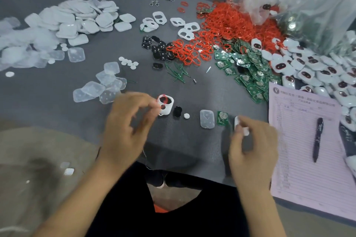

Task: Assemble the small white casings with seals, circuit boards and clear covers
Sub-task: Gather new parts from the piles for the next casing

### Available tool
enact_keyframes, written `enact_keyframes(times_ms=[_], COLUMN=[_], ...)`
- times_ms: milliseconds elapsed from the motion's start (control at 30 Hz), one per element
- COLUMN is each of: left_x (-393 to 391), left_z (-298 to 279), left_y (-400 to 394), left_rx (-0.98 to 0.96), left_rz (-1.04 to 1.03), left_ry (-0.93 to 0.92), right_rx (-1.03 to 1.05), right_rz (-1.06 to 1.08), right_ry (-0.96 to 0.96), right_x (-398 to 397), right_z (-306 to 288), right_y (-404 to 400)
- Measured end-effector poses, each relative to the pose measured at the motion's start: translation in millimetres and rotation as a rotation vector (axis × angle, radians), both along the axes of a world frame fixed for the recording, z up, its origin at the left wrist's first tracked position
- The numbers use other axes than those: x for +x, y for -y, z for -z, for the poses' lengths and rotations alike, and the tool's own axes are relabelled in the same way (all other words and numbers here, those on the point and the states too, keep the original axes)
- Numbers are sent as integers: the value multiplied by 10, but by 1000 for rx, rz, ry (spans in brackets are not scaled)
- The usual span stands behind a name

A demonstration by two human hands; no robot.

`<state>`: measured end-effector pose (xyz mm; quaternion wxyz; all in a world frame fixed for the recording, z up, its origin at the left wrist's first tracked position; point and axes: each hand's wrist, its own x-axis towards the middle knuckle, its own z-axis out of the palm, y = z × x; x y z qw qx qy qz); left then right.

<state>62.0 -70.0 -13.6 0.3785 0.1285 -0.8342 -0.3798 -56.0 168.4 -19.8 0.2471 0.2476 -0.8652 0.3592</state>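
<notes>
White plastic casing [165, 106] stands near the front edge of the grey table [86, 86], with a red seal ring [163, 98] at its upper opening. I see my left hand [127, 129] pinching the casing's left side with its fingertips. My right hand [252, 148] grips a small white part [237, 122]. Between the hands lie, in a row, a black insert [177, 111], a white disc [186, 115], a clear cover [207, 118] and a green circuit board [222, 118]. A pen [317, 138] rests on a pink form [308, 152] to the right.
</notes>
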Motion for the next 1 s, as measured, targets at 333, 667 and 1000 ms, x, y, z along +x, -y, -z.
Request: enact_keyframes(times_ms=[333,667,1000], left_x=[-216,-302,-219], left_z=[-17,-94,-107], left_y=[-771,-248,153], left_rx=[277,-132,-160], left_rz=[121,-212,-64], left_ry=[101,297,602], right_rx=[-673,-422,-390], right_rz=[-270,-226,-269], right_ry=[859,709,636], right_x=[349,214,209], right_z=[-221,-13,91], right_y=[554,403,404])
